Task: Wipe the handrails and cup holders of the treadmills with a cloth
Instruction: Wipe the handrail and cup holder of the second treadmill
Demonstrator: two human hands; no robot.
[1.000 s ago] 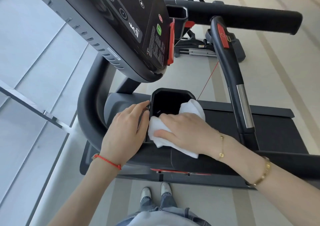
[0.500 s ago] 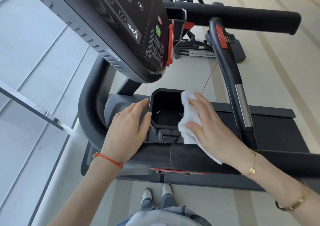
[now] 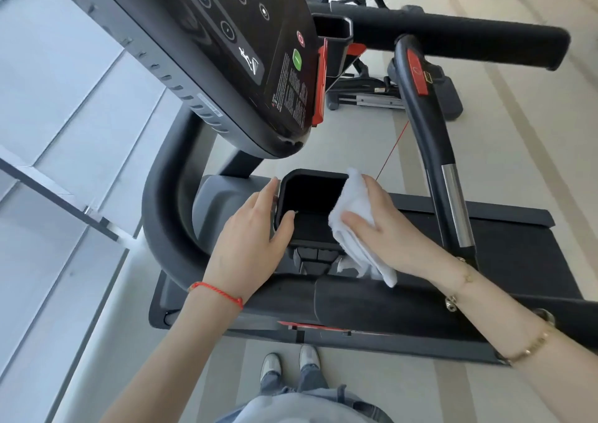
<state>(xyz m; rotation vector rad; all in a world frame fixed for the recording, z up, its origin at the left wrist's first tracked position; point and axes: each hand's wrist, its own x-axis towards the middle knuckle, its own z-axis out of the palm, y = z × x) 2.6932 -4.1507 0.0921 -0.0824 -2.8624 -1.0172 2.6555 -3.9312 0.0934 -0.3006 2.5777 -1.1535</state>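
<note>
A black square cup holder (image 3: 310, 202) sits below the treadmill console. My left hand (image 3: 252, 244) rests flat against its left wall, thumb hooked over the rim. My right hand (image 3: 388, 228) holds a folded white cloth (image 3: 352, 218) against the holder's right rim, thumb pinching the cloth from inside. The cloth's tail hangs down toward the near handrail (image 3: 372, 306). A second handrail (image 3: 433, 150) with a chrome sensor strip runs past my right hand, and the far black handrail (image 3: 453, 37) lies across the top.
The tilted console (image 3: 246, 50) with buttons and a red safety clip overhangs the cup holder. A curved grey frame tube (image 3: 161, 212) wraps round on the left. The black belt deck (image 3: 517, 248) lies right. Another exercise machine (image 3: 372, 95) stands behind. My shoes (image 3: 291, 361) are on the floor below.
My right hand has carried the cloth from the holder's near-left rim across to its right rim. My left hand has slid slightly, its thumb now over the left rim.
</note>
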